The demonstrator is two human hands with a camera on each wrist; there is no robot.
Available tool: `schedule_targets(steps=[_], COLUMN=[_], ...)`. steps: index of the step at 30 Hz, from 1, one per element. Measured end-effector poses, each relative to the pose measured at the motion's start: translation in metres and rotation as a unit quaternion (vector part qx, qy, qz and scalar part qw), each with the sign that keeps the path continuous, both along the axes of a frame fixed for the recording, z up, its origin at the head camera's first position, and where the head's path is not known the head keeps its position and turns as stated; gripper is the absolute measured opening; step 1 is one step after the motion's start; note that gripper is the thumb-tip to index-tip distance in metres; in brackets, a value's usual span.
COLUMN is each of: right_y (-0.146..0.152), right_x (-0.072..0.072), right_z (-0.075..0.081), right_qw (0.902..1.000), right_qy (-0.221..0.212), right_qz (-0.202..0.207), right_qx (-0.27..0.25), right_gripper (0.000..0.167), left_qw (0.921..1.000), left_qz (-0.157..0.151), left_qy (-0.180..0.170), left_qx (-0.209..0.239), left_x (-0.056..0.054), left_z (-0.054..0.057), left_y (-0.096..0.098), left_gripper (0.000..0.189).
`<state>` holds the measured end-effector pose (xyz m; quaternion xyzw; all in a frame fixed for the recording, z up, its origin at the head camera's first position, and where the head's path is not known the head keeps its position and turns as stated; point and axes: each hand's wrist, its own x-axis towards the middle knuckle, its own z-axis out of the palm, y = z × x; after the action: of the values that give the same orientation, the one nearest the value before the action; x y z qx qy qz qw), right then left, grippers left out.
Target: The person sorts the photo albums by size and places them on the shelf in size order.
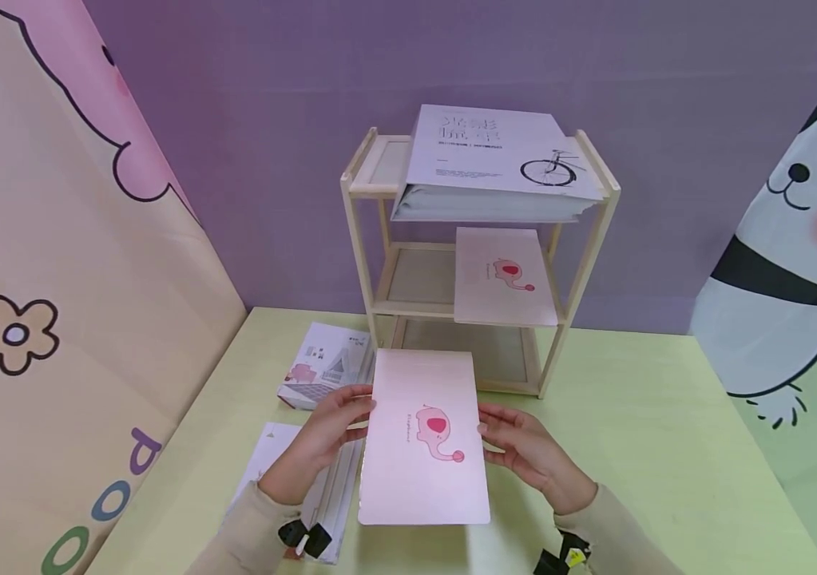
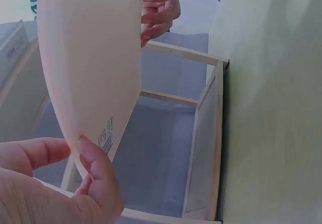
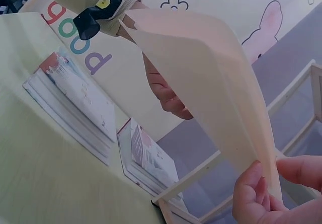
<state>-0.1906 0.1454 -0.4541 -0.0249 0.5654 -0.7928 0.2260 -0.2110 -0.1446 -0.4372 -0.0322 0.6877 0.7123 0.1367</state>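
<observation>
Both hands hold a thin pink notebook (image 1: pixel 422 479) with an elephant drawing, raised above the table in front of the shelf. My left hand (image 1: pixel 332 431) pinches its left edge between thumb and fingers; the right hand (image 1: pixel 523 447) pinches the opposite edge. In the left wrist view the notebook's pale back (image 2: pixel 90 58) shows a barcode near the left thumb, and the cover bows slightly. A similar pink notebook (image 1: pixel 501 295) lies on the middle tier of the wooden shelf (image 1: pixel 418 309), toward its right side, its front edge reaching past the tier.
A thick white book (image 1: pixel 494 152) with a bicycle picture lies on the shelf's top tier. Left of the shelf, a small stack of books (image 1: pixel 325 367) sits on the green table (image 1: pixel 667 447). Nearer, another book stack (image 1: pixel 339 495) is partly hidden by the left arm.
</observation>
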Motion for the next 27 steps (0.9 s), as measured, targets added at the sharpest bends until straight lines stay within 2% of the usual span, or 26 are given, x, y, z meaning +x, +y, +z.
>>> schedule_targets(steps=[11,20,27], right_y=[-0.001,-0.003,-0.004], right_x=[0.003,0.006,0.009], right_z=[0.016,0.028,0.035], right_qw=[0.9993,0.9994,0.9987], right_qy=[0.012,0.022,0.041], right_qz=[0.016,0.001,0.002], right_qx=[-0.031,-0.025,-0.030], right_gripper=[0.038,0.035,0.032], left_qw=[0.9994,0.9991,0.9983], left_qz=[-0.026,-0.030,-0.042], left_qy=[0.018,0.022,0.038], left_qx=[0.011,0.019,0.017], left_x=[-0.003,-0.005,-0.004], left_z=[0.016,0.023,0.033], left_y=[-0.005,-0.005,-0.007], left_gripper=[0.036,0.035,0.038])
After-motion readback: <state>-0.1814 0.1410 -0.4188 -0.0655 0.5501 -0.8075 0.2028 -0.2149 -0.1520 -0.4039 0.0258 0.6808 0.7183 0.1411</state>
